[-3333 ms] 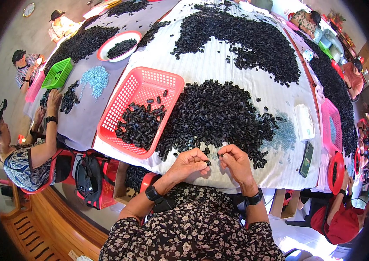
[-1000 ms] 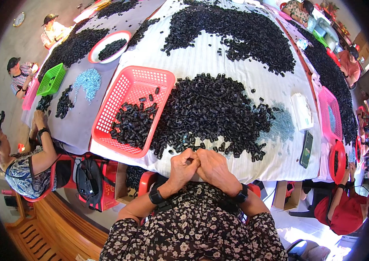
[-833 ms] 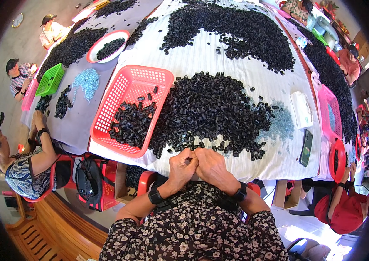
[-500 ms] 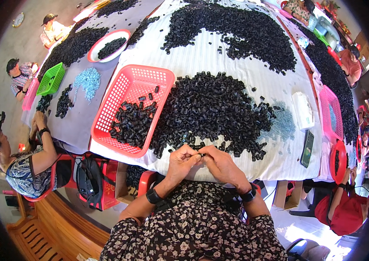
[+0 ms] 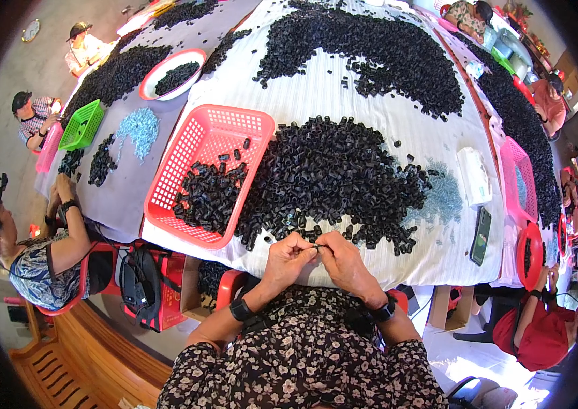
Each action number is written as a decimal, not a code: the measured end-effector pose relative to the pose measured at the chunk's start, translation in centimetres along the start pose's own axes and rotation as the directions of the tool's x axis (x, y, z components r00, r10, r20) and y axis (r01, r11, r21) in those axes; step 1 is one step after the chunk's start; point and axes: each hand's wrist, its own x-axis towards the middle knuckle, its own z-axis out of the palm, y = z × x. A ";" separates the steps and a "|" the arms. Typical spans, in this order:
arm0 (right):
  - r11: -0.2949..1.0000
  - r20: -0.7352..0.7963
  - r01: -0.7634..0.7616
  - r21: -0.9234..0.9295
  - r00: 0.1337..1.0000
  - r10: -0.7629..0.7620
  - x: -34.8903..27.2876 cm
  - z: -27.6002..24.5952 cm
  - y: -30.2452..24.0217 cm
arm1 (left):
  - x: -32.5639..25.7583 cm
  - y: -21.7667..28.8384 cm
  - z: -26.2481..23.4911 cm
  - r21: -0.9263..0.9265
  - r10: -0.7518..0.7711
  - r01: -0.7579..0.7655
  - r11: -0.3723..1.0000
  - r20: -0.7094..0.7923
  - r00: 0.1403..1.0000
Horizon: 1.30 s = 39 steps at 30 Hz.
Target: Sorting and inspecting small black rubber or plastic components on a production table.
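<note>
Pinching a small black piece (image 5: 317, 247) between the thumb and fingertips of the left hand (image 5: 289, 260) and the bent fingers of the right hand (image 5: 345, 262), holding it low over the table's near edge. Covering much of that piece with the fingers, so being unable to tell its exact shape.

Facing, just beyond the grip, a broad heap of black pieces (image 5: 330, 167). Having, left of the grip, a red basket (image 5: 174, 163) with loose black pieces (image 5: 210, 194) lying inside. Seeing, farther out to the left, a white basin (image 5: 154, 83) with a red rim and a dark mound in it, and a green basket (image 5: 70, 144) containing a few dark pieces. Viewing, well right of the grip, a pink basket (image 5: 522, 158) with pale-blue material inside and a red round tray (image 5: 522, 258).

Working over a white cloth (image 5: 336, 92), meeting a scatter of pale-blue bits (image 5: 444, 194) right of the heap, then a white packet (image 5: 474, 176) and a phone (image 5: 480, 236). Looking, past the heap, toward a second dark spread (image 5: 371, 51).

Sharing the room with a co-worker in a patterned top (image 5: 47, 266) at far left and another in red (image 5: 538, 334) at far right, sitting near a wooden bench (image 5: 87, 334) low on the left.
</note>
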 end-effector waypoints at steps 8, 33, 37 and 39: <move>0.998 0.072 0.014 -0.054 0.997 -0.010 -0.5 0.1 0.5 | -0.2 -0.1 -0.1 0.410 0.142 -0.144 0.901 0.036 0.989; 0.798 0.004 0.187 -0.573 0.974 -0.225 -0.1 2.6 -0.1 | 0.0 -1.1 1.4 0.332 0.167 -0.107 0.937 -0.157 0.973; 0.811 -0.039 0.194 -0.552 0.966 -0.257 0.0 2.8 0.0 | 0.2 -1.2 1.1 0.250 0.141 -0.092 0.964 -0.186 0.972; 0.843 -0.158 0.140 -0.519 0.954 -0.256 -0.1 3.0 0.2 | 0.3 -0.9 1.2 0.188 0.118 -0.081 0.979 -0.193 0.974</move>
